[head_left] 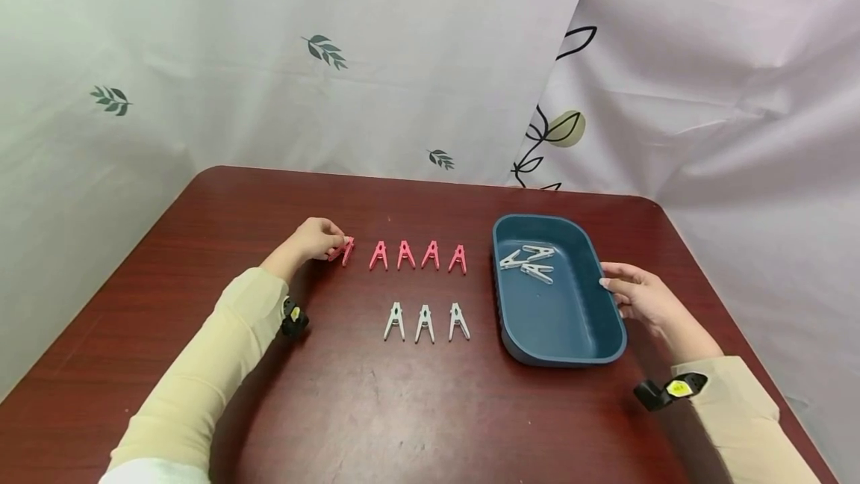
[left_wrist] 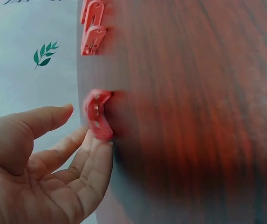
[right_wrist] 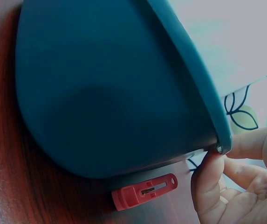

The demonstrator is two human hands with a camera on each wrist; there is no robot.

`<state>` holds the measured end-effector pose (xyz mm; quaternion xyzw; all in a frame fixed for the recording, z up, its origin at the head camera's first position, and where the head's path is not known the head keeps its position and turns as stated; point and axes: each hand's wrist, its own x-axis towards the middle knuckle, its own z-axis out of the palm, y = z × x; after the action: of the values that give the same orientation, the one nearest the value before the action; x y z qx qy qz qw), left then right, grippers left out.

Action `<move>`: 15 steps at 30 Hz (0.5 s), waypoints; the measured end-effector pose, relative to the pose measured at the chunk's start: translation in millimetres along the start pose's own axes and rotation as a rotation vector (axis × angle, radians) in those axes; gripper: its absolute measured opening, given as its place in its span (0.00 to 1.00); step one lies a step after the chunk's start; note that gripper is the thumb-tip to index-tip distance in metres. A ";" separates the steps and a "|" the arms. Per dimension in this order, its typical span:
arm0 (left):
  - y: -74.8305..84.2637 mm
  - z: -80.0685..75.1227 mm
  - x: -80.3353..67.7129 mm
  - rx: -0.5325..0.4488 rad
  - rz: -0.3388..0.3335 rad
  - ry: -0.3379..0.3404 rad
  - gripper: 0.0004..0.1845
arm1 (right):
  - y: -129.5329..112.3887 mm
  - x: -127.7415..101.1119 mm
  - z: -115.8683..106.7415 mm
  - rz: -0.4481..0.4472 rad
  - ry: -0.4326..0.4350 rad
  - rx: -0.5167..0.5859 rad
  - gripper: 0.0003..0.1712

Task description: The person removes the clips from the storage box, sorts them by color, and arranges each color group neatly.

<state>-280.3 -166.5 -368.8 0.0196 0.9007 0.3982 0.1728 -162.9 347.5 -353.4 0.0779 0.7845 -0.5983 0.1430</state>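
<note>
At the left end of a row of pink clothespins (head_left: pixel 404 255), my left hand (head_left: pixel 316 238) touches the end clothespin (left_wrist: pixel 97 114). The left wrist view shows the thumb apart from it and the fingertips against its lower end. My right hand (head_left: pixel 641 297) pinches the right rim of a blue plastic bin (head_left: pixel 561 338) between thumb and fingers. Inside the bin lie three white clothespins (head_left: pixel 537 272). Three more white clothespins (head_left: pixel 425 323) stand in a row nearer to me. Beside the bin, below my right hand, a red clothespin (right_wrist: pixel 145 191) appears in the right wrist view.
The dark red wooden table (head_left: pixel 403 409) carries everything. A pale curtain (head_left: pixel 403 58) with leaf prints hangs behind the table's far edge and along its sides. A small black camera (head_left: pixel 293 317) is strapped to the left wrist, another (head_left: pixel 668 392) to the right.
</note>
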 end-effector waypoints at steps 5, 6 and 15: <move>5.5 -1.5 -0.4 0.023 -0.017 -0.003 0.14 | 1.2 -1.1 -0.2 -0.001 -0.004 0.016 0.12; 5.8 -1.4 -0.2 0.020 -0.020 -0.013 0.14 | 1.4 -0.9 -0.1 0.000 -0.003 0.015 0.13; 3.4 3.0 1.7 -0.003 -0.038 -0.029 0.14 | -0.1 0.5 0.4 0.006 0.006 -0.022 0.24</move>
<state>-281.3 -161.7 -368.7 0.0081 0.8977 0.3959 0.1935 -163.4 347.0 -353.6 0.0802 0.7913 -0.5889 0.1433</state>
